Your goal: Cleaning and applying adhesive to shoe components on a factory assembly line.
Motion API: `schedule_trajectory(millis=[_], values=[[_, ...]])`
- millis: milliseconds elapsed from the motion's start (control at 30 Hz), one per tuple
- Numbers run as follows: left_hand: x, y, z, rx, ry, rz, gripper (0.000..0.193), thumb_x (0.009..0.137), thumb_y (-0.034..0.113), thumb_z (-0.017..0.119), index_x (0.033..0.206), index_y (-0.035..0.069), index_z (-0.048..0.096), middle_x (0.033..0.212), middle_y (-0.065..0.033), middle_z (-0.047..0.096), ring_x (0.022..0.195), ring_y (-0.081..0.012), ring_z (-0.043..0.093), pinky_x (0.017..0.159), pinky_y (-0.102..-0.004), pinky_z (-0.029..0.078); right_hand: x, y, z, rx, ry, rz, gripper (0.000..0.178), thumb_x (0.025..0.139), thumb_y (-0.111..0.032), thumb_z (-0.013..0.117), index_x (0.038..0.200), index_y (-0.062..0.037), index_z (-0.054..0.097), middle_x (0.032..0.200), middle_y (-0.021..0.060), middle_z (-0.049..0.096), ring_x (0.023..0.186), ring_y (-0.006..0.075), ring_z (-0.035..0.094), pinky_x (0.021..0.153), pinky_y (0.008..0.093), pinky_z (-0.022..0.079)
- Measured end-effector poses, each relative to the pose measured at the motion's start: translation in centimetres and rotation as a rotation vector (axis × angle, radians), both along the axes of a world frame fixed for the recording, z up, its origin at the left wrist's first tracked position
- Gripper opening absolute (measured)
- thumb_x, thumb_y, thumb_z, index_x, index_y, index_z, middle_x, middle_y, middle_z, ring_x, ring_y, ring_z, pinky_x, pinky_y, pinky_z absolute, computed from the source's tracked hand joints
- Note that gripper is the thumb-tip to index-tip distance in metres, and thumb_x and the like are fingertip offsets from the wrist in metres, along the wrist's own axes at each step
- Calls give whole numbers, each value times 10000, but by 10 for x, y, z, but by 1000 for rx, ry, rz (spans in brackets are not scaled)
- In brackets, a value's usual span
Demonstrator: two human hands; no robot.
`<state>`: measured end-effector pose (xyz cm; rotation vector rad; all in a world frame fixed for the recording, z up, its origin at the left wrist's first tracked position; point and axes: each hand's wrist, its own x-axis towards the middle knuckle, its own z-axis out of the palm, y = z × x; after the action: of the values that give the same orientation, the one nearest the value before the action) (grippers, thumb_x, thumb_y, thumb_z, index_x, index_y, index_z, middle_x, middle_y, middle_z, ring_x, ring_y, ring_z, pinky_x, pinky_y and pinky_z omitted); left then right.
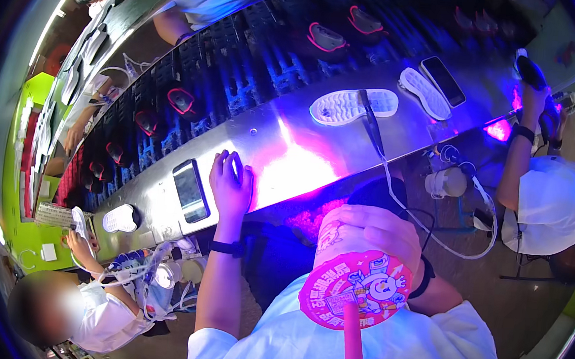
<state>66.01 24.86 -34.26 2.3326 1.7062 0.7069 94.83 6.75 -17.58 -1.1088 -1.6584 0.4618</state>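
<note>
My right hand (391, 229) is wrapped round a drink cup (337, 241) held close to my chest. The cup has a pink printed film lid (325, 300), and a pink straw (354, 350) sticks out of it toward me. On the metal bench, my left hand (231, 185) rests with its fingers apart and slightly bent, holding nothing that shows. Just left of it lies a phone (192, 191) with a dark screen. Farther right, a white shoe sole (330, 107) lies under a slim dark tool (371, 125) joined to a white tube.
Beyond the bench runs a dark conveyor (269, 63) carrying dark shoe uppers (327, 38). Another sole (424, 94) and a second phone (443, 82) lie at right. A white pot (446, 182) hangs below the bench edge. Co-workers sit on both sides (547, 207), (104, 317).
</note>
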Motion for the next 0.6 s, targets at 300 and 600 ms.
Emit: schedule_trajectory(millis=[300,600], values=[[5,4,-3,1,0,-9,496,894,249,679,1288,-46,615,1387,-303,560,1363,-468,484,1125,-543,387,10,-1,-15,55,117,20,419,816,-226,748,1174,-28,661,1238,186,684,1110,363,701,894,422,609],[8,4,-6,-4,-2,-1,496,888,243,682,1287,-45,617,1377,-306,567,1357,-462,493,1127,-542,386,10,-2,-12,17,87,31,411,812,-207,753,1173,-31,663,1233,181,686,1107,363,701,892,426,608]])
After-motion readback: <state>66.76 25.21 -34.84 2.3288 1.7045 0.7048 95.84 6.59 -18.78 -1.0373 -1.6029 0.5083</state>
